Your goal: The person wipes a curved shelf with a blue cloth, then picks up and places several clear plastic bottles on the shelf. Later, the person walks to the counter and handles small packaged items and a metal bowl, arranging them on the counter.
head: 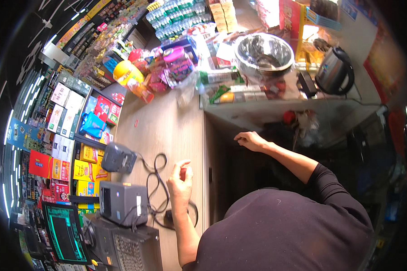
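Over the wooden counter (162,128), near its inner edge, my left hand (182,176) is raised with curled fingers; I see nothing in it. My right hand (251,140) reaches out beyond the counter's edge over the dark floor area, its fingers loosely bent, and no object shows in it. Beside my left hand a black cable (157,176) lies in loops on the wood. A small dark device (118,157) and a grey label or receipt printer (123,203) stand left of the cable. A small red ring-like thing (136,123) lies farther along the counter.
Ahead are a metal bowl (264,56), an electric kettle (335,71), a yellow-lidded container (127,73) and bagged goods (179,69). At lower left stand a monitor (66,233) and a keyboard (129,250). Boxed goods (84,169) line the counter's far side. A red object (289,117) hangs below the glass top.
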Demonstrator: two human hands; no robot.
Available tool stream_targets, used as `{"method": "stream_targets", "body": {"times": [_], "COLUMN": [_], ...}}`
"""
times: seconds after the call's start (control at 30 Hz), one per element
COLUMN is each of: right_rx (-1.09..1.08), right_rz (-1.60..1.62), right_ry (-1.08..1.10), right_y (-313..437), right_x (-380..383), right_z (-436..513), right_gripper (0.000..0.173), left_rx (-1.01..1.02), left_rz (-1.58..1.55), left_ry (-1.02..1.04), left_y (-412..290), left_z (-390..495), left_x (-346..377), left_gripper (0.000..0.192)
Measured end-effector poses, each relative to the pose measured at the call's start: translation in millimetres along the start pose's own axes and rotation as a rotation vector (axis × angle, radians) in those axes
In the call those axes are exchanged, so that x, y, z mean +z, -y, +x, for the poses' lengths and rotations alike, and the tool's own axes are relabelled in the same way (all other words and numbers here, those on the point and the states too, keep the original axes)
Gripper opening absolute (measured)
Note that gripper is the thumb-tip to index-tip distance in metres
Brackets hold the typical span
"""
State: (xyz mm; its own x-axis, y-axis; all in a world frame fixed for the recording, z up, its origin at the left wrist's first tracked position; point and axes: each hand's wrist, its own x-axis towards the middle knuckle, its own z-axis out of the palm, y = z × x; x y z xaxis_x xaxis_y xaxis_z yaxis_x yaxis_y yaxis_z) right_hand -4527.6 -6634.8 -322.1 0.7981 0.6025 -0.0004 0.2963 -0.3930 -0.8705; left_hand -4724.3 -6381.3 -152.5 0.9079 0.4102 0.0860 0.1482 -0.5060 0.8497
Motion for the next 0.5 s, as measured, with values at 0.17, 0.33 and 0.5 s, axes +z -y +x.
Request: {"method": "stream_targets", "body": {"times": [0.17,0.33,0.5], "right_rx": [-0.248,-0.135,0.007], "right_rz": [-0.097,-0.404,-0.771], "right_ry": [-0.156,-0.253,-0.167], "right_y": [13.9,6.5,-7.1], "right_x": [-63.1,-103.6,-113.5], "right_z": [118.2,239.9,294.0], "right_gripper": [0.03,0.072,0.101], "left_rx": [0.047,0.072,0.227], "left_rz": [0.095,0.312,0.508], "left_ry": [0.043,0.056,-0.007], "left_y": [2.4,15.6,50.9], "left_z": [106.1,202.2,303.4], "left_x": [73.4,126.1,156.0], "left_gripper": [0.024,0.061,0.093]}}
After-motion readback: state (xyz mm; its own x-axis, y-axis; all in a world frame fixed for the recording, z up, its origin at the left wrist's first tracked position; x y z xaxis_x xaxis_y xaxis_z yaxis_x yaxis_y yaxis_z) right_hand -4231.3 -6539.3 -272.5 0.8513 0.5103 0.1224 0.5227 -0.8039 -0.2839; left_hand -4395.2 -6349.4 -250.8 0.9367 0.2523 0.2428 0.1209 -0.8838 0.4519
